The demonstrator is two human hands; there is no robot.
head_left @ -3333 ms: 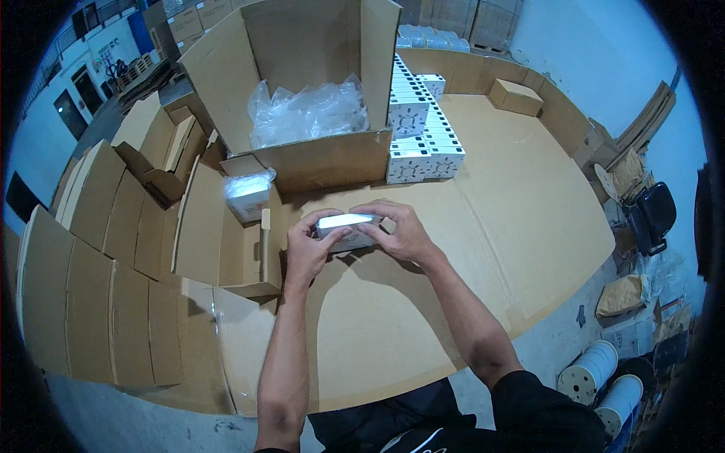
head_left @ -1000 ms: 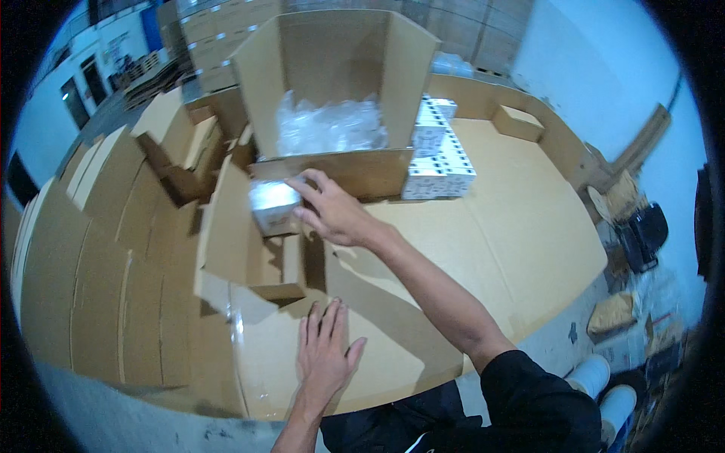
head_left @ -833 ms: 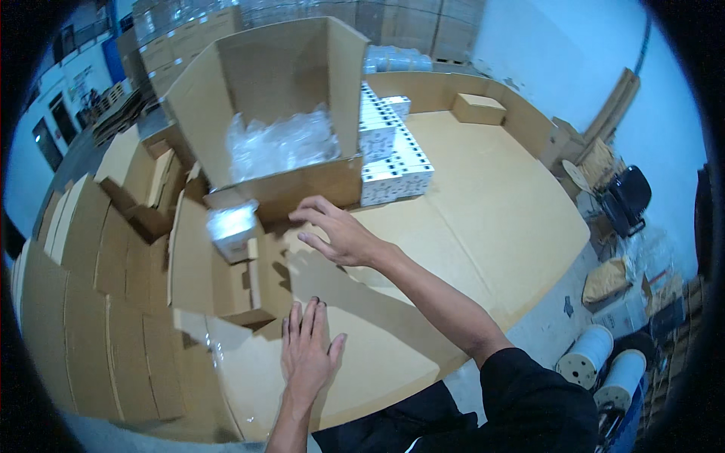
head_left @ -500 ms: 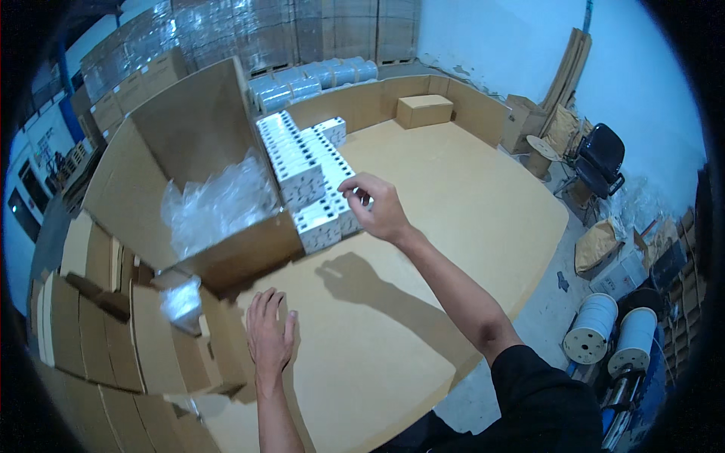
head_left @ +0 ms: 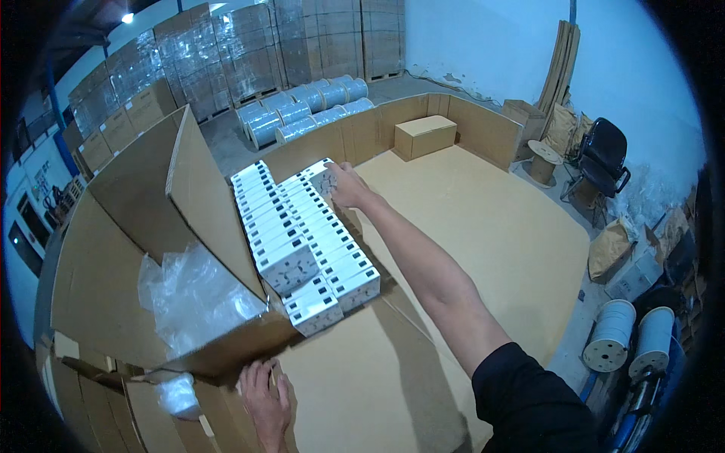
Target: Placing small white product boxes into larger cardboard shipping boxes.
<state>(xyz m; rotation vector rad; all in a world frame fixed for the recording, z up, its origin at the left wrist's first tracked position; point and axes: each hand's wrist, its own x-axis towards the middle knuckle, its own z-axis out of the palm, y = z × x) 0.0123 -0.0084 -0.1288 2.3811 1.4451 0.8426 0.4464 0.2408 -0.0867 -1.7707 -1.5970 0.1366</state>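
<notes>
Small white boxes (head_left: 332,234) with dark square marks on top stand packed in rows beside a large open carton. A second layer of them rises along the carton's side. My right hand (head_left: 349,187) reaches to the far end of the rows, its fingers closed on the end white box (head_left: 325,180); part of the grip is hidden behind the hand. Fingers apart, my left hand (head_left: 264,400) rests on the tan tabletop near the carton's front corner and holds nothing.
Clear plastic bags (head_left: 192,298) lie inside the large carton (head_left: 234,332). At lower left, more open cartons hold a plastic-wrapped bundle (head_left: 180,396). A cardboard wall borders the tabletop (head_left: 468,241), with a closed brown box (head_left: 425,137) against it. A black chair (head_left: 604,147) and cable spools (head_left: 609,332) stand right.
My right hand has moved from beside the middle of the white rows to their far end and closed on a box. My left hand stays on the tabletop. The view has shifted.
</notes>
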